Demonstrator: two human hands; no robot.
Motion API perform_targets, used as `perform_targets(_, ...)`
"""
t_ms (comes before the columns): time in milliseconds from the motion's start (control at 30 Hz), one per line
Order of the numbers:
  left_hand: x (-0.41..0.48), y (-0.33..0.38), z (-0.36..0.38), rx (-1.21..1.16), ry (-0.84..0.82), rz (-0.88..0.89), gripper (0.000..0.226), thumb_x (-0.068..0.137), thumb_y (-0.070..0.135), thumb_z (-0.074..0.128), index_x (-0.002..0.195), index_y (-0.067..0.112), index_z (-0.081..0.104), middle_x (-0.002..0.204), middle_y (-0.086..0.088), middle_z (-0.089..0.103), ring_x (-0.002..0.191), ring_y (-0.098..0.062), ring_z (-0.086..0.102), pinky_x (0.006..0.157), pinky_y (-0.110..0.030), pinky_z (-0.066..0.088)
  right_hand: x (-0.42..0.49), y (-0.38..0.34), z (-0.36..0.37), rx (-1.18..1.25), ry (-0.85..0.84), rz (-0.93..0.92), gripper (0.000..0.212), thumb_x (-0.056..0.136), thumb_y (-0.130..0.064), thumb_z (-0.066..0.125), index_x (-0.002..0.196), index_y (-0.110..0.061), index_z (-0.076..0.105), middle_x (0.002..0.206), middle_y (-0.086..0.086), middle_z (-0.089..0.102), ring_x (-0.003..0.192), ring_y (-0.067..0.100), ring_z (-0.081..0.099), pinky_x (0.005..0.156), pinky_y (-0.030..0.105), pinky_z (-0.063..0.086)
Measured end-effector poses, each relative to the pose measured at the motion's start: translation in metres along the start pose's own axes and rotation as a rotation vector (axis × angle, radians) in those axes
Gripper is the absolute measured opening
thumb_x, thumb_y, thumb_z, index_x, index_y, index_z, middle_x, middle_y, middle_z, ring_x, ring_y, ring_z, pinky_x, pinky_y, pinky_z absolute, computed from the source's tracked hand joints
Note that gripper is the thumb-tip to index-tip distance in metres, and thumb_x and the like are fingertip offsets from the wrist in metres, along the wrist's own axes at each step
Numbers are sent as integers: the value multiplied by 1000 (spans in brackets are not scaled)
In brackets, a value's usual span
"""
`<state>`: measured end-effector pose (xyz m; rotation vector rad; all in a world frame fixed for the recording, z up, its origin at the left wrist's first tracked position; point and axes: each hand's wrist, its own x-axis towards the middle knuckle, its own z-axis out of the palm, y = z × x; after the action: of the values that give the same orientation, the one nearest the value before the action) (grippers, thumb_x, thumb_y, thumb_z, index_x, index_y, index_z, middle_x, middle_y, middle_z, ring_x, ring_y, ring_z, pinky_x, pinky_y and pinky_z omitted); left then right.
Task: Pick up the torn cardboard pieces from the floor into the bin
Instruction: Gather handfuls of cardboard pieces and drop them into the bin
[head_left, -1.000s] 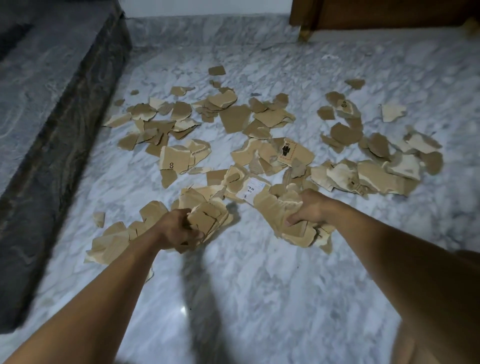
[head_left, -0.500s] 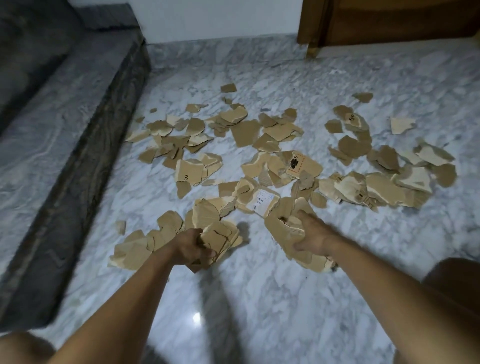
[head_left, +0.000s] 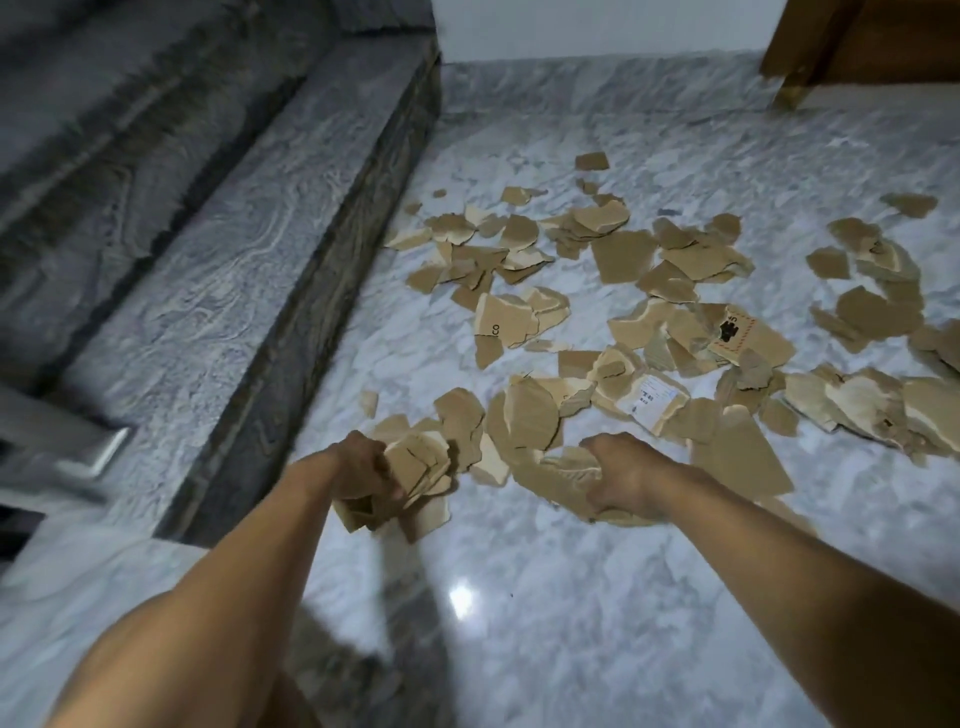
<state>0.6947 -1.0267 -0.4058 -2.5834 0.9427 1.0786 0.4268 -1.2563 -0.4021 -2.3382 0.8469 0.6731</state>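
Observation:
Several torn brown cardboard pieces (head_left: 623, 260) lie scattered over the white marble floor (head_left: 597, 597), from the middle out to the right edge. My left hand (head_left: 358, 467) grips a thick bundle of cardboard pieces (head_left: 415, 467), lifted a little above the floor. My right hand (head_left: 618, 475) grips another bundle of cardboard pieces (head_left: 561, 478), with a large piece (head_left: 743, 457) hanging beside it. One piece carries a white label (head_left: 649, 395) and another a red-bordered print (head_left: 732, 330). No bin is in view.
A grey marble step (head_left: 218, 291) with a dark riser runs along the left. A metal object (head_left: 98, 452) sticks in at the left edge, blurred. Brown wooden furniture (head_left: 857, 47) stands at the back right against a white wall.
Both hands have lifted their cardboard bundles off the floor and drawn closer together. The view has swung to the left, so the step now fills more of the frame.

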Motion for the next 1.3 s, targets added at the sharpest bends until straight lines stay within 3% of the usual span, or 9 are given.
perform_targets(67, 11, -10, 17, -72, 49, 31, 73, 56, 62, 75, 117, 24, 63, 129, 4, 55, 109, -22, 61, 97, -36, 51, 8, -13, 22, -88, 41, -58, 63, 83, -32, 70, 141, -23, 46, 135, 4, 55, 125, 28, 55, 95, 35, 48)
perform_targets(133, 16, -3, 32, -99, 119, 59, 64, 70, 50, 76, 122, 16, 58, 140, 2, 44, 118, -25, 55, 100, -34, 46, 14, -17, 40, -216, 81, -94, 48, 88, -38, 66, 129, -22, 49, 125, 4, 55, 118, 29, 57, 85, 36, 43)
perform_targets(300, 18, 11, 56, -125, 299, 88, 39, 77, 39, 73, 100, 17, 51, 120, -7, 49, 109, -33, 53, 85, -38, 48, 10, -12, 47, -315, 101, -15, 42, 88, -39, 65, 121, -18, 49, 119, 8, 58, 107, 31, 61, 79, 35, 47)
perform_targets(467, 19, 5, 62, -197, 305, 149, 46, 74, 33, 73, 111, 15, 53, 134, -6, 42, 111, -32, 55, 92, -36, 48, -1, -7, 42, -329, 88, 19, 43, 83, -36, 66, 121, -20, 52, 118, 6, 62, 104, 30, 64, 78, 33, 49)
perform_targets(667, 17, 6, 59, -175, 297, 131, 49, 73, 36, 73, 117, 25, 53, 109, -2, 65, 99, -25, 58, 78, -34, 49, -9, 3, 7, -68, -6, 100, 71, 50, -65, 57, 105, -21, 56, 108, 4, 64, 95, 24, 63, 77, 33, 54)
perform_targets(833, -6, 9, 42, -329, 302, 156, 43, 59, 41, 65, 98, 33, 49, 87, 2, 65, 79, -22, 58, 66, -30, 45, -12, 58, -32, -76, -4, 289, 66, 68, -42, 81, 119, -9, 54, 117, 10, 63, 95, 25, 59, 80, 31, 54)
perform_targets(1033, -10, 26, 3, -626, 395, 96, 66, 66, 30, 83, 120, 31, 44, 97, -4, 64, 88, -28, 60, 68, -33, 45, -40, 134, -27, -60, -39, 556, 66, 70, -43, 79, 120, -9, 52, 114, 10, 57, 103, 26, 60, 75, 30, 51)
perform_targets(1200, 12, 75, -17, -615, 244, 164, 22, 73, 25, 83, 92, 20, 72, 85, 0, 74, 85, -23, 70, 71, -31, 52, -47, 172, 0, 133, 43, 587, 71, 69, -41, 79, 128, -10, 53, 119, 11, 64, 103, 28, 64, 84, 34, 57)
perform_targets(1300, 19, 116, -15, -594, 69, 222, 22, 74, 22, 83, 92, 15, 73, 85, -4, 75, 83, -22, 70, 73, -30, 52, -49, 179, 2, 158, 45, 559, 71, 70, -40, 78, 130, -14, 52, 120, 10, 64, 107, 28, 63, 87, 35, 55)
